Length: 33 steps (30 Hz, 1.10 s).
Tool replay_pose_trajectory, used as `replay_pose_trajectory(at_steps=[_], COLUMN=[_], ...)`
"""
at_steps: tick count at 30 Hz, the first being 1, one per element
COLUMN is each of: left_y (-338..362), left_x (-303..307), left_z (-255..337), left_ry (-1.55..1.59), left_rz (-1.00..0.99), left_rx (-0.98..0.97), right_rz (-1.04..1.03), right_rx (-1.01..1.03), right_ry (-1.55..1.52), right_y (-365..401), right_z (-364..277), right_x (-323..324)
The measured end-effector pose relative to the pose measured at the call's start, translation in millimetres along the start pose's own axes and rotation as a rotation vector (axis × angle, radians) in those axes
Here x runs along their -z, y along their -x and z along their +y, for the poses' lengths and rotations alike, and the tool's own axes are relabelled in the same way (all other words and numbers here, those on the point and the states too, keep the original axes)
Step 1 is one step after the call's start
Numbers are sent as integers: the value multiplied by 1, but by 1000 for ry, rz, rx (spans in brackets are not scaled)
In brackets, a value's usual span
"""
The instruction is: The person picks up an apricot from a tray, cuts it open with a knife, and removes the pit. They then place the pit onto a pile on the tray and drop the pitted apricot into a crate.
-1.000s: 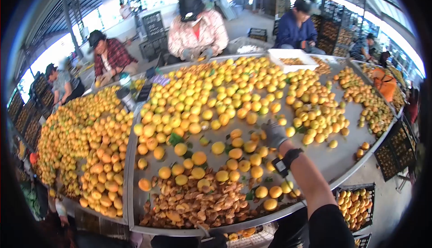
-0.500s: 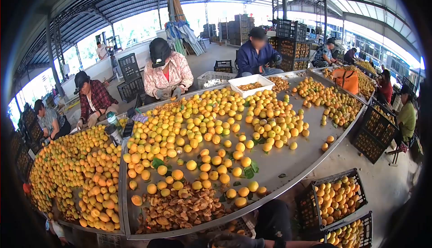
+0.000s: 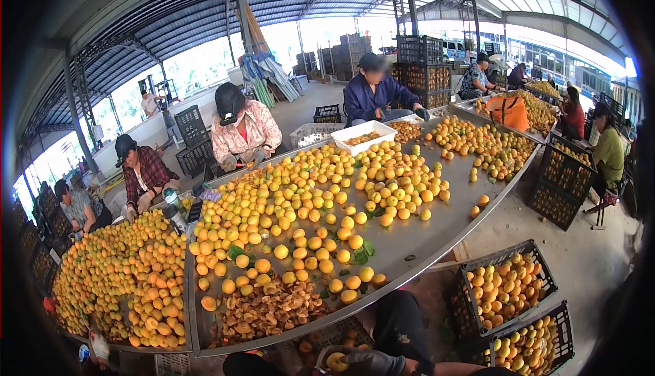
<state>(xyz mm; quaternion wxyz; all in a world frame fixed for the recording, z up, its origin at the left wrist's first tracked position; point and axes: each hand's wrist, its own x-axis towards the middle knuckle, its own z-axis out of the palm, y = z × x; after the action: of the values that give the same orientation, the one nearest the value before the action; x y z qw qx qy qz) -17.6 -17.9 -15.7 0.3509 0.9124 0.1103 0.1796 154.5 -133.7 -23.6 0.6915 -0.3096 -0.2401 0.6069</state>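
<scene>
At the bottom edge, my right hand [image 3: 372, 361] wears a dark glove, with its fingers closed around a yellow-orange apricot [image 3: 336, 362]. The lower part of the hand is cut off by the frame. My left hand cannot be made out. Just above, on the metal table [image 3: 426, 239], lies a heap of split apricot halves [image 3: 269, 310]. Whole apricots [image 3: 307, 198] spread across the table beyond it, with a few green leaves [image 3: 364, 252] among them. Beneath the table edge, near my hand, is a crate [image 3: 331, 335] with some fruit in it.
Black crates of apricots [image 3: 505, 287] stand on the floor at my right. A white tray [image 3: 364, 137] sits at the table's far side, near a co-worker in blue [image 3: 379, 96]. Another co-worker [image 3: 242, 130] sits opposite. More apricots cover the left table [image 3: 129, 273]. A gloved hand [image 3: 99, 346] shows at lower left.
The view has shifted, so the table appears slightly left. My right hand is now higher in view, and an apricot shows in it. The co-worker in blue has stretched a hand toward the table.
</scene>
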Motion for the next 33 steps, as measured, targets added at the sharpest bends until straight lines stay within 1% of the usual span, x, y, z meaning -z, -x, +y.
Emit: replay_pose_trajectory(at_steps=[1, 2, 4, 5, 7, 8, 10, 11, 13, 14, 16, 17, 18, 19, 20, 21, 22, 23, 24, 25, 26, 28, 30, 31, 33], left_y=[7, 9, 10, 11, 15, 18, 13, 14, 18, 21, 12, 9, 9, 7, 2, -5, -11, -13, -13, -13, -16, -25, -17, -16, -20], left_x=[-7, -6, -4, -5, -12, -16, -9, -13, -20, -21, -10, -10, -11, -12, -9, -3, -1, -5, -5, -4, 5, 27, 20, 23, 34], left_z=[-18, -17, -16, -17, -9, -3, 23, 19, 16, 15, 28, 29, 28, 28, 28, 29, 27, 16, 12, 2, 5, 28, 17, 23, 41], left_ry=[471, 467, -125, -127, -379, -376, -340, -339, -234, -230, -49, -48, 166, 380, 381, 185, -7, -66, -126, -41, 55, 171, 346, 356, 585], left_rz=[118, 115, 211, 214, 83, 82, -17, -18, -104, -109, -128, -129, -105, -76, -79, 17, 112, 143, 165, 88, 10, 52, 4, 0, -57], left_rx=[405, 404, 210, 207, 2, 6, 73, 76, -43, -32, -188, -182, 104, 395, 414, 203, -3, -1, 19, 116, 234, 271, 378, 427, 645], right_rz=[-1, -1, 164, 160, 38, 39, 83, 83, 40, 40, 19, 34, 32, -30, -92, -183, -118, -51, 1, 59, 53, 2, -29, -15, 63], right_rx=[-11, -7, -64, -61, 68, 63, -103, -106, 3, -7, -100, -93, -102, 50, 206, 432, 303, 164, 140, 97, 53, 67, 75, 35, 33], right_ry=[-269, -272, 34, 36, 314, 313, 201, 200, 331, 324, 260, 293, 286, 509, 724, 942, 744, 544, 430, 303, -42, -257, -284, -311, -135], right_y=[2, 6, 13, 13, 18, 20, 19, 18, 19, 20, 18, 13, 10, 8, 4, -3, -1, -2, -7, -11, -10, -10, -11, -5, 2], right_z=[1, -2, -12, -15, -15, -11, -3, -1, -1, -4, -11, -6, -3, -1, 1, 6, 0, -11, -14, -13, -16, -17, -11, -5, -3], right_x=[0, -4, -15, -18, -21, -17, -8, -6, -10, -11, -10, -3, 4, 10, 16, 24, 16, 7, 3, 0, -2, 1, 5, 4, 0])
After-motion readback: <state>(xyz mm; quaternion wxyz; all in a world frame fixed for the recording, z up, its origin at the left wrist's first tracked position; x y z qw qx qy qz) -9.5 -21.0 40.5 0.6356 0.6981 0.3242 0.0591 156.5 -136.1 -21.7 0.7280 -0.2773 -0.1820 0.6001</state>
